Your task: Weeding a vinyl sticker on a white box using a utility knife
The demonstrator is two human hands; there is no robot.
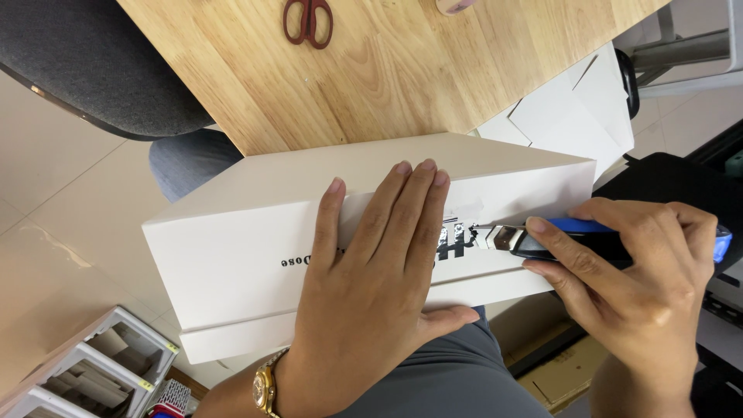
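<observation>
A long white cardboard box (pixel 255 232) with dark printed lettering lies across my lap against the edge of a wooden table (pixel 387 70). My left hand (pixel 371 286), wearing a gold watch, presses flat on top of the box with fingers spread. My right hand (pixel 642 286) grips a blue and black utility knife (pixel 542 236). Its metal blade tip rests on the box's top, right next to my left fingertips, at a strip of clear tape (pixel 468 210).
Red-handled scissors (pixel 308 21) lie on the table's far part. A grey chair seat (pixel 85 62) stands at the upper left. White flat cardboard sheets (pixel 576 108) lean at the right. Brown cartons (pixel 553 371) sit on the floor, and a white organiser rack (pixel 101 371) at lower left.
</observation>
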